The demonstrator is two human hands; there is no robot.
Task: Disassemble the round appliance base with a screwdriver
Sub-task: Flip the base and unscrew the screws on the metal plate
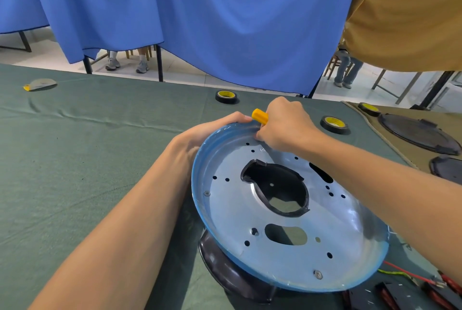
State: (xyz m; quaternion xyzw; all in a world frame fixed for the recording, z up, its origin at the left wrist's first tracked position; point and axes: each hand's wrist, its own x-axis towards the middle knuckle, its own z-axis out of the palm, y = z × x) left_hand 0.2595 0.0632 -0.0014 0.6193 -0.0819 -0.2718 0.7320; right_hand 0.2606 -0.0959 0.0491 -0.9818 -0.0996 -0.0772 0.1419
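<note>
The round appliance base (287,212) is a silvery metal disc with a blue rim, several holes and a large central opening, tilted on a black plastic part (232,269). My left hand (200,134) grips the disc's far left rim. My right hand (285,127) is wrapped round a screwdriver with a yellow handle (260,115), its tip hidden under the hand at the disc's far edge. Two screws (207,193) (318,274) sit near the rim.
Three tape rolls (226,96) (335,124) (369,108) lie on the green cloth beyond the base. Black round covers (420,134) lie at the right. Red and green wires and black parts (410,282) sit at the lower right. A blue curtain hangs behind the table.
</note>
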